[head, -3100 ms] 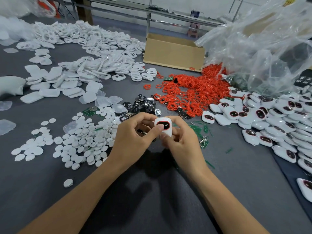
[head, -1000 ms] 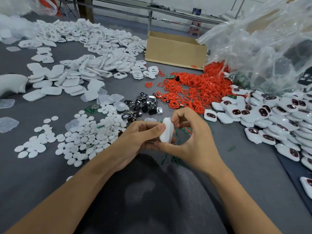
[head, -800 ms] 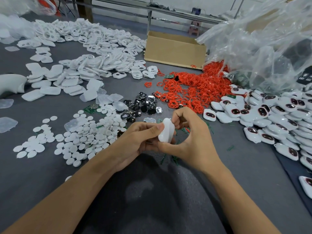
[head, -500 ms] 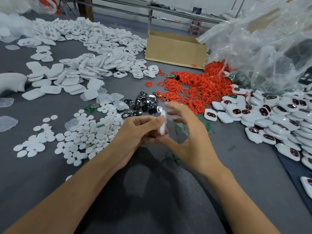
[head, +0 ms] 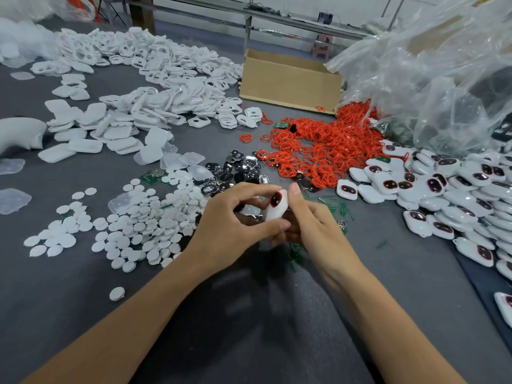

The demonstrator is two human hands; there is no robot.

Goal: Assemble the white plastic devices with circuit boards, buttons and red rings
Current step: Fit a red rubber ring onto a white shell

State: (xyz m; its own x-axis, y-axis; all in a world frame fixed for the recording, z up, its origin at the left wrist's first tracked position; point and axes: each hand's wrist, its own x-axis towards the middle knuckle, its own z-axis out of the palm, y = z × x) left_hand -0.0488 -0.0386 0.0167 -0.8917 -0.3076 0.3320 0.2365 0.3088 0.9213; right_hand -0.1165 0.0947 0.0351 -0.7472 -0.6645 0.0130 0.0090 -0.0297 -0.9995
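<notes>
left hand (head: 235, 223): curled fingers grip white device (head: 277, 207)
right hand (head: 315, 225): pinches same device, thumb at top
device: dark red-ringed window faces up

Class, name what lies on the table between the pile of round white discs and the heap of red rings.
In the head view, a cluster of small black and silver parts lies between the white discs and the red rings.

The white device (head: 277, 207) is off the table, pinched between the left hand (head: 235, 217) and right hand (head: 313, 225), with its dark red-rimmed window up top. From it: red rings (head: 324, 145) heaped at 1 o'clock, finished devices (head: 443, 187) piled at 3, round white buttons (head: 144, 217) at 9, a green circuit board (head: 151, 176) at 10, empty white shells (head: 155, 87) at 11.
</notes>
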